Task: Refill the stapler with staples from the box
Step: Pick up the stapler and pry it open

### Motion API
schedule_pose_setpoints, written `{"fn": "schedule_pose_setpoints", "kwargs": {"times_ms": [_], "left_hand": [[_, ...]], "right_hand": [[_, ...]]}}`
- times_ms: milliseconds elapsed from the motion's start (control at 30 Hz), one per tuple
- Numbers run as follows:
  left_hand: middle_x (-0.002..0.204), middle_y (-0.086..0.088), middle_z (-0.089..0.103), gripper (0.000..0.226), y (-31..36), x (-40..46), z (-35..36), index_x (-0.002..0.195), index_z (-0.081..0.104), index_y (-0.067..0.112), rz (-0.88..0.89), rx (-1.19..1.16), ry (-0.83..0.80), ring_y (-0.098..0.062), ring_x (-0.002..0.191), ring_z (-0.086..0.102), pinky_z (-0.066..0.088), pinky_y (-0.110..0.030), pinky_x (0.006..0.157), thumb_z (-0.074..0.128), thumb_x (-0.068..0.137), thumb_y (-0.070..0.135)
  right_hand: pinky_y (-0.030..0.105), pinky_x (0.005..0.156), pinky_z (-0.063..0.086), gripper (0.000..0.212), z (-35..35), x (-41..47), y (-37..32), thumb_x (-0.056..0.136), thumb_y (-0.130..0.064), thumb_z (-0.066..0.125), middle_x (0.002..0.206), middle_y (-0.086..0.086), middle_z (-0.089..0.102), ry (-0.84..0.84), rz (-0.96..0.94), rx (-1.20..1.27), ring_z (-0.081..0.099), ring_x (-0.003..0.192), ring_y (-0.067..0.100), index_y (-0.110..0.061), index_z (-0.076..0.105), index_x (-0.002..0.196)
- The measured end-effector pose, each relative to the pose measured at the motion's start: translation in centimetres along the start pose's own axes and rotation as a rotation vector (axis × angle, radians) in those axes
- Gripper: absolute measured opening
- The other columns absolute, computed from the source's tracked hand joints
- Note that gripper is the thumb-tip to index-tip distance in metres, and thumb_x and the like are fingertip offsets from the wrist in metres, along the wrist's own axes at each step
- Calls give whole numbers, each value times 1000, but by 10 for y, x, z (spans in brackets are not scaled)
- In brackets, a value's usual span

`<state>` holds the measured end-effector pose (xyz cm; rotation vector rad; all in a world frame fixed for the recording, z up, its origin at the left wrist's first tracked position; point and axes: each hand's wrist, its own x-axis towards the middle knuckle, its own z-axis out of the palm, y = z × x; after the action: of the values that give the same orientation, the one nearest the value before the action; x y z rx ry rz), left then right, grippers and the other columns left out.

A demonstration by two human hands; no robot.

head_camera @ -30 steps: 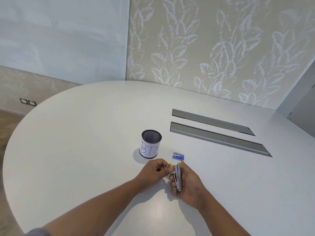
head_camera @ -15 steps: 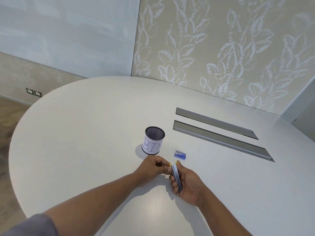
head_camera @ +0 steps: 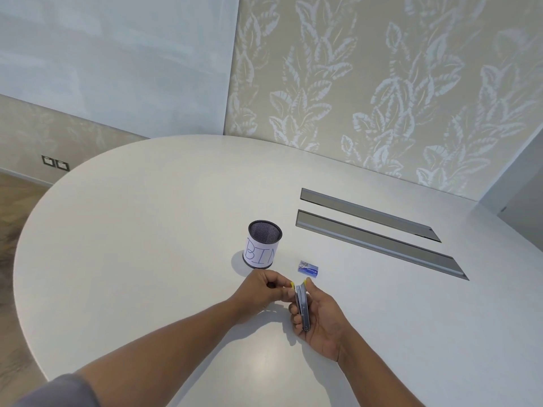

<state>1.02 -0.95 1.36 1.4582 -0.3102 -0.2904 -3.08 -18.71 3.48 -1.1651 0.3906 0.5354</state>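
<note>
A small grey metal stapler (head_camera: 302, 308) rests edge-up in my right hand (head_camera: 321, 321), whose fingers wrap around it above the table. My left hand (head_camera: 264, 290) is right beside it on the left, fingers curled, with thumb and fingertips pinching at the stapler's front end. I cannot tell whether staples are between those fingers. The little blue and white staple box (head_camera: 308, 269) lies on the white table (head_camera: 147, 245) just beyond my hands, apart from them.
A black mesh cup with a paper label reading BIN (head_camera: 263, 245) stands left of the staple box. Two long grey cable slots (head_camera: 379, 239) are set into the table at the back right. Patterned wall behind.
The stapler's two halves were spread apart a second ago and now lie close together. My hands have stayed in the same spot; the camera view has shifted slightly.
</note>
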Motion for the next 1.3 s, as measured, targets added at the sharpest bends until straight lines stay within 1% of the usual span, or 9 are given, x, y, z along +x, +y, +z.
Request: {"fn": "schedule_pose_setpoints", "kwargs": {"times_ms": [100,267,467,667,767,933,1100,1200,1300], "left_hand": [[89,-12,79,10,1,-1,1,91,81,9,0,-28,-4,-15,81,74,57,-22,75,80,81,5],[82,-10,79,4,3,-3,1,88,81,15,40,-35,-8,-16,79,72,55,-22,75,77,87,15],[83,-12,79,14,1,-1,1,92,79,7,37,-14,21,-17,78,71,54,-23,75,77,88,20],[83,-13,78,8,0,0,-1,88,81,13,36,-31,-19,-20,80,72,55,-24,74,79,86,21],[83,-16,77,9,-2,-1,-4,88,80,12,39,-11,-28,-19,77,70,55,-25,74,79,86,21],[84,-12,77,15,-1,-1,-4,93,79,9,31,22,-11,-15,77,67,52,-25,74,77,88,24],[81,8,75,14,1,0,-1,97,77,8,4,48,65,0,71,62,48,-13,64,73,92,21],[67,14,65,19,0,1,2,98,74,6,-33,43,83,-1,59,53,44,-13,55,70,94,24],[60,16,59,18,2,3,3,86,74,14,-66,76,92,-1,54,48,39,-11,50,66,96,27]], "right_hand": [[28,54,51,64,-3,1,0,93,-63,53,74,13,61,-9,-1,2,56,57,19,-5,80,89],[28,53,52,69,-7,4,1,74,-67,61,76,13,61,-20,8,30,56,59,19,-3,81,91],[30,57,56,71,-10,5,2,71,-66,64,78,14,64,-37,8,57,59,60,20,-1,81,95],[28,55,53,66,-5,0,-1,78,-62,65,73,11,61,-38,4,14,55,58,18,0,80,95],[27,53,51,64,0,-3,-4,83,-60,63,69,10,59,-9,8,-60,53,55,17,1,81,92],[27,54,52,63,4,-6,-4,92,-59,58,71,12,61,5,-12,-26,54,57,18,-1,81,92],[28,51,54,41,8,-5,6,89,-53,65,78,10,67,142,-243,18,59,56,19,-14,67,103],[34,64,59,29,10,-7,14,88,-50,66,86,4,63,153,-440,-134,60,65,19,-22,67,95],[39,72,60,20,12,-7,17,95,-40,66,86,3,58,162,-526,-251,59,68,19,-21,65,95]]}}
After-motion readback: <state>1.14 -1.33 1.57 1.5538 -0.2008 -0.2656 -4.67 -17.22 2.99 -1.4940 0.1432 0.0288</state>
